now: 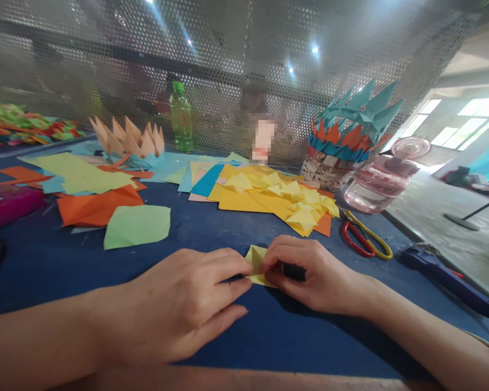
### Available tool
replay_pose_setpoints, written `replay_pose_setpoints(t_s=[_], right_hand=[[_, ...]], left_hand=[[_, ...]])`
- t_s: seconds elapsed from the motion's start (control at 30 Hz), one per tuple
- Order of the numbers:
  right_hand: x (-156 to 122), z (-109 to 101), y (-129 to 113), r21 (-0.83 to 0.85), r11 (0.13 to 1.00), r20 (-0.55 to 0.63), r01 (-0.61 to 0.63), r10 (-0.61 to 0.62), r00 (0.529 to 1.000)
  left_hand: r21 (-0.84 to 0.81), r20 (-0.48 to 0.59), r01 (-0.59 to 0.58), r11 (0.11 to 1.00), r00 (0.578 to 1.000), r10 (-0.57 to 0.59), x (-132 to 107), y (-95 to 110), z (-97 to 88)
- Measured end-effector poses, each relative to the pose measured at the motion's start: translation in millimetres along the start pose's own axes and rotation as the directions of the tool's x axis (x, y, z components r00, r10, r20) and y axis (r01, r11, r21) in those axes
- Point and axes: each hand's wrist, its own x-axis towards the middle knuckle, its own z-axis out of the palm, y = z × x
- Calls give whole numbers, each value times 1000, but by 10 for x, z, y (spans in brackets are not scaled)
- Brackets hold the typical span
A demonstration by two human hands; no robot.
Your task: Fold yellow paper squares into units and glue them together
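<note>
Yellow folded paper (256, 258) was held between the two hands, on the blue table (277, 345). Its right side was pinched by the right hand (309, 271), with the thumb and the first fingers brought close together. Its left side was touched by the fingertips of the left hand (187, 298); these fingers were almost straight and a little spread, and it could not be told how firmly the paper was pressed. Behind it, small folded pieces (303, 212) were laid on yellow sheets (240, 202). Scissors (369, 236) with red and yellow handles were placed to their right. At the left, an orange sheet (93, 206) was partly covered by a pale green sheet (138, 225).
</note>
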Motion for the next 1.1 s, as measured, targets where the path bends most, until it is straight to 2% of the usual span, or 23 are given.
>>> replay_pose_setpoints(t_s=[0.4,0.63,1.1], right_hand=[[-3,-46,-19,-29,997,37,71,-70,997],[-17,-60,-26,-30,995,52,95,-93,994],[-9,-90,-69,-69,988,84,136,-130,988]], left_hand=[[13,-46,49,999,998,-48,-40,-17,42],[-37,-8,7,999,1000,-7,-20,-30,29],[-23,11,35,999,999,-35,-27,-32,15]])
